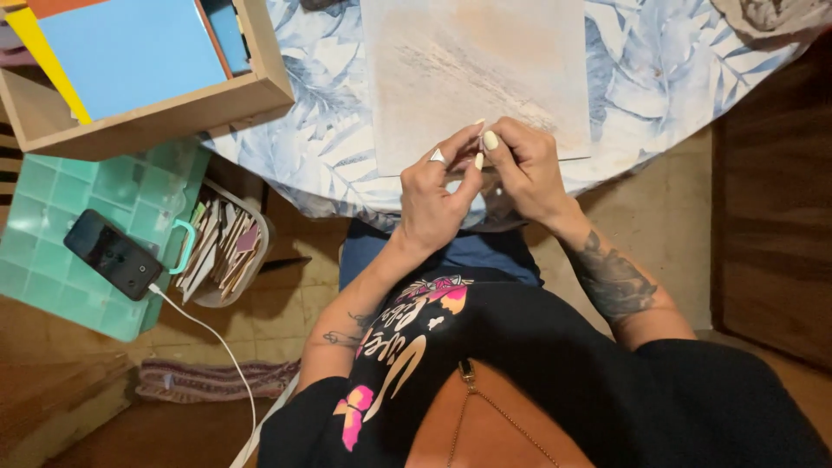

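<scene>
Both hands are meeting at the near edge of the desk (329, 130), which is covered in a leaf-patterned blue and white cloth. The left hand (433, 204) and the right hand (524, 173) are pinching one small pale piece (479, 146) between their fingertips, thumbs and forefingers closed on it from either side; the other fingers are curling loosely. The piece is so small and so covered by the fingers that its kind cannot be told. It is being held just above the lower edge of a pale, worn board (477, 69) that is lying flat on the cloth at twelve o'clock from the hands.

Judging by the grip, the step in hand is fine fingertip work on that small piece: folding, peeling or pulling it. The next move seems to call for a steady pinch from one hand while the other is working, with little force and close control, since the piece could easily slip out of the nails.

At ten o'clock a wooden box (165, 117) is holding blue, yellow and orange sheets. At nine o'clock a green tiled stool (52, 217) is carrying a dark phone (113, 254) with a white cable (217, 338) plugged in, and beside it a clear tub (230, 251) is holding flat shapes stacked on edge.
</scene>
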